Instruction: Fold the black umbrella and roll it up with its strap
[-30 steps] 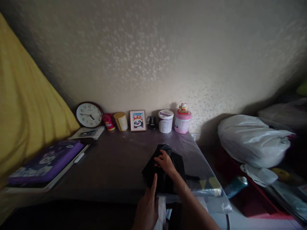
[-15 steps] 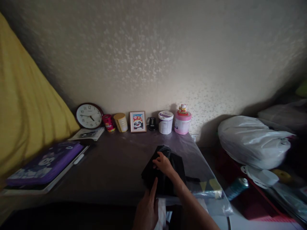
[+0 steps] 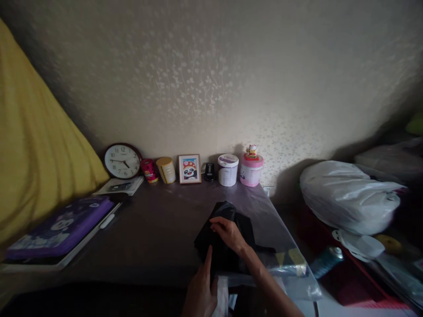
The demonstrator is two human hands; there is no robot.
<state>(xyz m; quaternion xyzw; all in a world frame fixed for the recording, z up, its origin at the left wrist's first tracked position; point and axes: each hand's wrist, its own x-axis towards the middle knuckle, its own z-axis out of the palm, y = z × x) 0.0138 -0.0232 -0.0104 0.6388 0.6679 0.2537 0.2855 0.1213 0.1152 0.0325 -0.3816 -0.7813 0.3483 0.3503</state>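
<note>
A black fabric item point(image 3: 206, 237), folded into pointed flaps with a dark strap trailing to the right, lies near the table's front edge; its exact kind is hard to make out. My right hand point(image 3: 229, 233) rests over its middle, fingers bent and the tips brought together in a pinch at the fabric. At the item's near edge is my left hand point(image 3: 201, 288), its index finger stretched out along the fabric and the thumb apart from it. The other left fingers are partly hidden.
Along the wall stand a clock point(image 3: 122, 161), a red can point(image 3: 150, 171), a yellow can point(image 3: 166, 170), a framed panda picture point(image 3: 189, 169) and two tubs point(image 3: 228, 171). A purple case point(image 3: 62, 226) lies left. Right of the table are a white bag point(image 3: 346, 193) and a spray can point(image 3: 327, 262).
My right hand has shifted slightly down, its fingers now flatter and more drawn together over the black fabric. The left hand has moved a little left.
</note>
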